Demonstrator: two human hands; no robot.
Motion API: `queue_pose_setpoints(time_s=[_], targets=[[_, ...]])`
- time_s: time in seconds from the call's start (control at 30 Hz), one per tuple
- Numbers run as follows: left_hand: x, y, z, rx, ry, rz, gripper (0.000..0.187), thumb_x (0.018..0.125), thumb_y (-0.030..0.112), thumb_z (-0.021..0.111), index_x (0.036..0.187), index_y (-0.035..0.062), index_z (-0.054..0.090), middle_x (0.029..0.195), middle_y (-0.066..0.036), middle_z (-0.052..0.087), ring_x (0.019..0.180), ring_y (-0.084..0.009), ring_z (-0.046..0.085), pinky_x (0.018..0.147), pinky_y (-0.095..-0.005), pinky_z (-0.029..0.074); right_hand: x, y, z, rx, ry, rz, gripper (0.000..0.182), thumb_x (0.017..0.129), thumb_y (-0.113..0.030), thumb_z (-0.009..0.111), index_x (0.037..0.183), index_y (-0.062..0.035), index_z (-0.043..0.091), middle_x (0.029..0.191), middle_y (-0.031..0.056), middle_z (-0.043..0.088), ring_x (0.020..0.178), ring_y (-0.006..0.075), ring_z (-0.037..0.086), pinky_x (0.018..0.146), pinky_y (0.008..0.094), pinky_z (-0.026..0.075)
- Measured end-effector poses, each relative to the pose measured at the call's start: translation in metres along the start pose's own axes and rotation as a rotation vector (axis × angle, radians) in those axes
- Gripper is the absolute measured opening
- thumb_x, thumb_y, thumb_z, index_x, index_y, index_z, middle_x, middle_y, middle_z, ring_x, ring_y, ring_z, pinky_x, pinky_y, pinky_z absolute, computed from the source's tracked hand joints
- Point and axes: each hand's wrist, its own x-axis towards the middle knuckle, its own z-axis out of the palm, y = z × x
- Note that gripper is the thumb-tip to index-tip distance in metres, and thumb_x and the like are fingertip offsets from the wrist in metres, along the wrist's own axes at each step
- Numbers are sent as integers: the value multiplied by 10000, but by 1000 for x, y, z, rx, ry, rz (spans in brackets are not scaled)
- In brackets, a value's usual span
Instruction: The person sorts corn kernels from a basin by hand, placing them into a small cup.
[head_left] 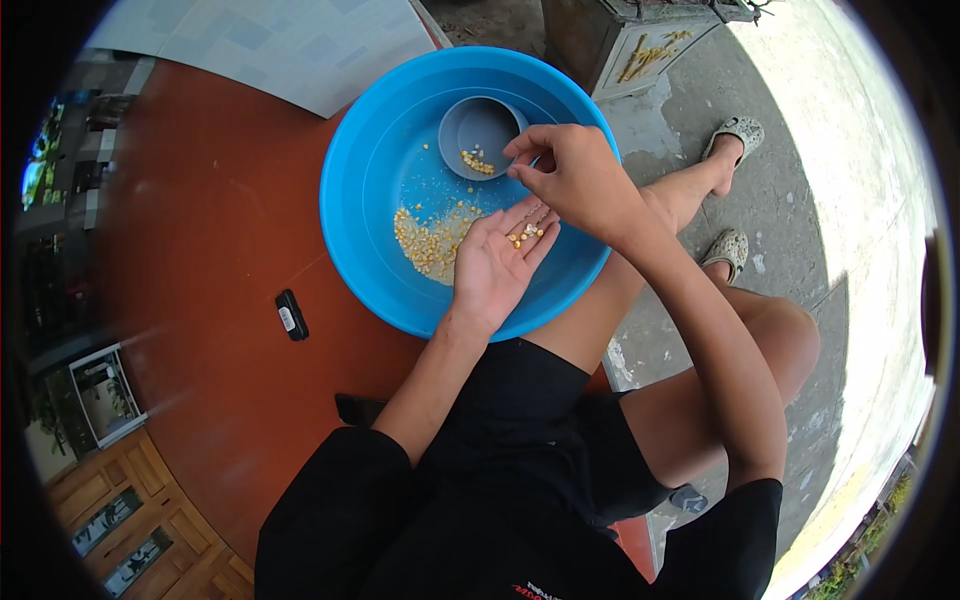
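Note:
My left hand (500,262) is palm up over a blue basin (345,190), fingers stretched out, with several yellow and whitish corn kernels (522,238) lying on them. Just above it, my right hand (565,170) is held near the rim of a small grey bowl (470,125), thumb and fingertips curled close in a pinch. Whatever is between those fingertips is too small to make out. Inside the basin, the bowl holds a few yellow kernels (478,162). Loose corn kernels (430,240) are spread over the basin floor beside my left hand.
The basin rests on a reddish-brown surface (230,270) and partly against my leg. A small black object with a white label (291,315) lies to the left. Another dark object (358,410) is by my left forearm. A concrete block (640,60) stands beyond the basin.

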Motion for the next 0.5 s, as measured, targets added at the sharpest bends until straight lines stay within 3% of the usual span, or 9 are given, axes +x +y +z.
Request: queue_pose_setpoints(time_s=[0.17, 0.23, 0.37, 0.5], targets=[[1, 0, -4, 30, -46, 28, 638, 1128, 311, 461, 1610, -100, 379, 1566, -178, 526, 1516, -297, 472, 1317, -467, 356, -28, 3, -5, -138, -166, -115, 162, 862, 4, 751, 1018, 40, 774, 962, 221, 768, 917, 391, 768, 822, 449, 615], [0, 2, -6, 14, -66, -2, 543, 1143, 308, 445, 1551, -50, 465, 1490, -139, 576, 1420, -246, 531, 1223, -426, 424, -41, 4, -1, -128, -199, -132, 132, 854, 6, 746, 980, 41, 760, 966, 220, 749, 930, 401, 758, 823, 470, 607], [0, 3, -2, 31, -136, -43, 470, 1151, 315, 435, 1466, -12, 558, 1399, -100, 629, 1316, -200, 577, 1141, -378, 460, -57, 12, 12, -125, -158, -49, 99, 859, -6, 760, 951, 29, 748, 980, 214, 727, 945, 414, 741, 847, 481, 605], [3, 3, -10, 5, -221, -42, 476, 1155, 324, 429, 1464, -15, 554, 1381, -98, 636, 1325, -201, 576, 1158, -386, 443, -58, 12, 15, -179, -139, -85, 119, 860, -31, 772, 964, 18, 743, 994, 209, 724, 937, 419, 736, 858, 488, 608]])
